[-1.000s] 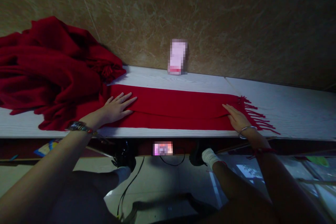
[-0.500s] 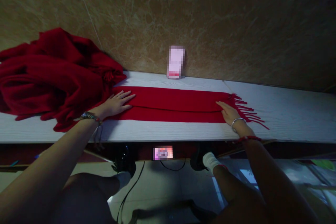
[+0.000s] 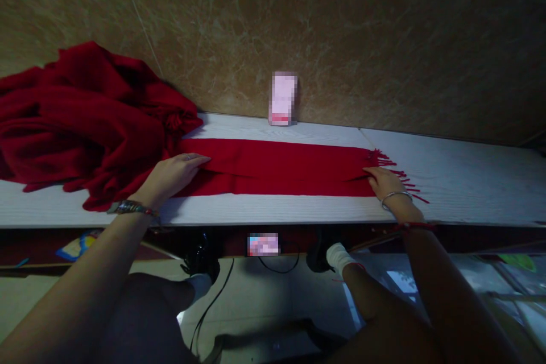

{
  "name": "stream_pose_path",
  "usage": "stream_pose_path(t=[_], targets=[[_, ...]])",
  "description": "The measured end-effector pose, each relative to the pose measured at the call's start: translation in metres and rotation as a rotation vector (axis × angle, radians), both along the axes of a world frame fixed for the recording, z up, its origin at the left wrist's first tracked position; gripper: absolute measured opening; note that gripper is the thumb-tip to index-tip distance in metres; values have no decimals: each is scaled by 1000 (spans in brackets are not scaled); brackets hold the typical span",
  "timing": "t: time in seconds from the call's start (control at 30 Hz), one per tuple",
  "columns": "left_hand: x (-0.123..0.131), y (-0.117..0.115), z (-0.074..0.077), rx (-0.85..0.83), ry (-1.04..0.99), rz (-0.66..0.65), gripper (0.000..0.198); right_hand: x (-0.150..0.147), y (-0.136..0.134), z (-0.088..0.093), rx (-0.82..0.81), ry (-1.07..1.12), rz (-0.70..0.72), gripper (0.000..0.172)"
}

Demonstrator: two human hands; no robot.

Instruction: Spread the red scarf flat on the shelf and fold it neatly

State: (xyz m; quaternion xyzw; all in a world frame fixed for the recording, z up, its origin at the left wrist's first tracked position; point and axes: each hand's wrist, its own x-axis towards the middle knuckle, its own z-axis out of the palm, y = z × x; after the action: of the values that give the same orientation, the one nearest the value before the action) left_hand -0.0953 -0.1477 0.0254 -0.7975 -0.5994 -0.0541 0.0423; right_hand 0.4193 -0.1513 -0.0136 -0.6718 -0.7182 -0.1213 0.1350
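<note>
A red scarf (image 3: 290, 162) spans the white table (image 3: 469, 176) from a bunched heap (image 3: 94, 119) at nine o'clock to its fringe (image 3: 386, 162) at three; the left hand (image 3: 170, 176) touches it near nine, the right hand (image 3: 387, 185) just past three.

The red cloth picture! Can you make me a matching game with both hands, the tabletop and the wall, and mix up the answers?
Things:
1. Left hand
2. Right hand
3. Tabletop
4. Wall

Places and colours:
A. White
B. At the flat red cloth, near the fringe
C. Brown, with pale veins
D. At the flat red cloth, near the crumpled red heap

Right pairs: 1-D, 2-B, 3-A, 4-C
</note>
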Motion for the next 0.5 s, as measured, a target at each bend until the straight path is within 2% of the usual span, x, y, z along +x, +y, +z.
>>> stream_pose_path(t=[0.27,0.5], targets=[[-1,1,-8,34,23,-23,49,9,6,7,0,45,-170,35],[-5,6,-10,14,23,-41,48,9,-1,15,223,145,-296,36]])
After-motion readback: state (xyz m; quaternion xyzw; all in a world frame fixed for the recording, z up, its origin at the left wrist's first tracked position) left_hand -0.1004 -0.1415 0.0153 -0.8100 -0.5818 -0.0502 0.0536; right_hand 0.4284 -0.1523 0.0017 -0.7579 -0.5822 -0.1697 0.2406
